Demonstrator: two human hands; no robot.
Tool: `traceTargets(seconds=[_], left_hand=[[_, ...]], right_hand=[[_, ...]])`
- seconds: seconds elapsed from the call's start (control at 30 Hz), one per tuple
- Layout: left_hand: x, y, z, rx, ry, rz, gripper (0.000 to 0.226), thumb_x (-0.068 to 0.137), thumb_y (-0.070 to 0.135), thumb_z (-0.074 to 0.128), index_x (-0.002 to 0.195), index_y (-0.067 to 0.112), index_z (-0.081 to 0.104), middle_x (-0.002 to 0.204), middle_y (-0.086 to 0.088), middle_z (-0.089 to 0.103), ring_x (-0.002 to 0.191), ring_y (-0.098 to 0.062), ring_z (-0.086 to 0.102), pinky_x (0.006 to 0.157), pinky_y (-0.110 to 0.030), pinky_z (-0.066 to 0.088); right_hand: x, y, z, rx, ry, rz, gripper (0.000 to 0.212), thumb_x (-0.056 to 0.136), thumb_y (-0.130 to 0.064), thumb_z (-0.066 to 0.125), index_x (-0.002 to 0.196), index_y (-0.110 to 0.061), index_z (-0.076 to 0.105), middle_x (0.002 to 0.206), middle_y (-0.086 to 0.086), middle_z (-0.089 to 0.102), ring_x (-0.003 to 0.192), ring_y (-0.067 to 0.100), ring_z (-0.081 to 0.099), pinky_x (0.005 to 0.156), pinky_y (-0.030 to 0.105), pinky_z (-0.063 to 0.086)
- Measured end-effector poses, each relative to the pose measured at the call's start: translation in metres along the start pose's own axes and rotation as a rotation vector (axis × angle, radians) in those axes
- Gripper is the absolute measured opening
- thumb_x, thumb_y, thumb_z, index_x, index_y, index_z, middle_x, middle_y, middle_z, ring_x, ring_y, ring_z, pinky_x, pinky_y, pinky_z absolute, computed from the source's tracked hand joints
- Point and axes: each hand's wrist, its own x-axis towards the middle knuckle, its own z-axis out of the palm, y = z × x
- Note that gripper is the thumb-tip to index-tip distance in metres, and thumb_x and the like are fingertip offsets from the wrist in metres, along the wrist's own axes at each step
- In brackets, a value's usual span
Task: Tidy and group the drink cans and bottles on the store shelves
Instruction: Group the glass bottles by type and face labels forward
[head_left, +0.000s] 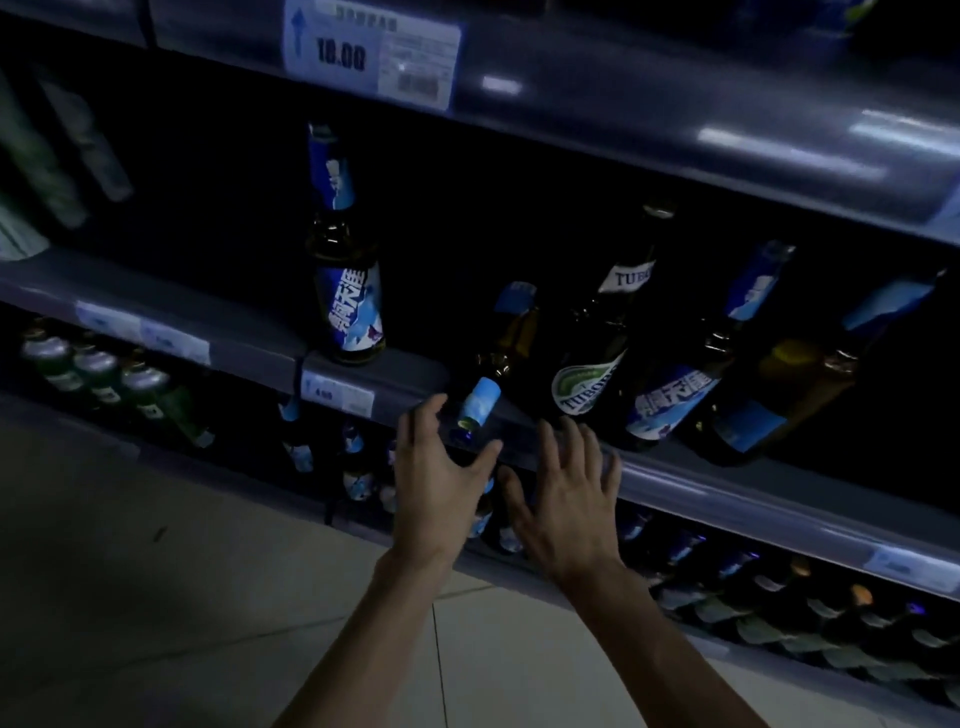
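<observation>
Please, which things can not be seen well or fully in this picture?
Head view:
- price tag: the small print beside 10.00 is blurred.
- leaning bottle: its base is dark, and contact with the left hand is unclear.
- lower-shelf bottles: some are covered by the right hand.
- middle shelf: its back is too dark.
- greenish items: blurred and cut by the left edge.

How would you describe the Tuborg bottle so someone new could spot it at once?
Find the middle shelf, one level below the 10.00 price tag. Just above the right hand stands a dark bottle. It alone carries a green-and-white Tuborg label and a white neck band, unlike the blue-labelled bottles beside it.
</observation>
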Motion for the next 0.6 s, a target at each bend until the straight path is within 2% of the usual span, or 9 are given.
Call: traceTargets(seconds=[0.1, 0.23, 0.3, 0.43, 0.6], left_hand=[[0.008, -0.019, 0.013, -0.081, 0.043, 0.076, 0.066, 0.072, 0.029, 0.082, 0.129, 0.018, 0.05, 0.12, 0.005, 0.05, 0.11, -0.011, 0.054, 0.089, -0.029, 0.051], [0.008, -0.036, 0.029, -0.137, 0.133, 0.243, 0.05, 0.073, 0.024, 0.082, 0.116, 0.019, 0.057, 0.109, 0.009, 0.053, 0.101, 0.001, 0.054, 0.082, -0.008, 0.043], [0.012, -0.042, 0.035, -0.178, 0.167, 0.301, 0.044, 0.074, 0.021, 0.081, 0.111, 0.019, 0.059, 0.106, 0.008, 0.054, 0.098, 0.002, 0.055, 0.079, -0.004, 0.04], [0.02, -0.052, 0.044, -0.199, 0.253, 0.411, 0.035, 0.075, 0.02, 0.08, 0.104, 0.013, 0.062, 0.102, 0.004, 0.058, 0.093, -0.007, 0.059, 0.079, -0.009, 0.044], [0.024, -0.059, 0.05, -0.229, 0.302, 0.481, 0.029, 0.076, 0.017, 0.079, 0.1, 0.012, 0.064, 0.1, 0.002, 0.06, 0.091, -0.01, 0.062, 0.079, -0.016, 0.048]], right_hand=[[0.005, -0.002, 0.023, -0.072, 0.188, -0.013, 0.07, 0.089, -0.058, 0.035, 0.139, -0.011, 0.049, 0.139, 0.019, 0.05, 0.133, 0.037, 0.044, 0.11, 0.062, 0.027], [0.009, 0.006, 0.046, -0.123, 0.321, -0.021, 0.067, 0.09, -0.058, 0.037, 0.133, -0.011, 0.054, 0.131, 0.018, 0.055, 0.127, 0.036, 0.048, 0.111, 0.059, 0.02], [0.015, 0.009, 0.053, -0.122, 0.371, -0.025, 0.066, 0.09, -0.059, 0.037, 0.131, -0.011, 0.055, 0.128, 0.018, 0.055, 0.125, 0.036, 0.049, 0.112, 0.059, 0.019], [0.021, 0.01, 0.059, -0.086, 0.459, -0.031, 0.063, 0.09, -0.059, 0.036, 0.125, -0.011, 0.058, 0.121, 0.016, 0.056, 0.119, 0.035, 0.051, 0.111, 0.061, 0.024], [0.023, 0.013, 0.066, -0.081, 0.507, -0.046, 0.061, 0.09, -0.058, 0.038, 0.125, -0.011, 0.057, 0.118, 0.014, 0.055, 0.116, 0.034, 0.051, 0.111, 0.059, 0.026]])
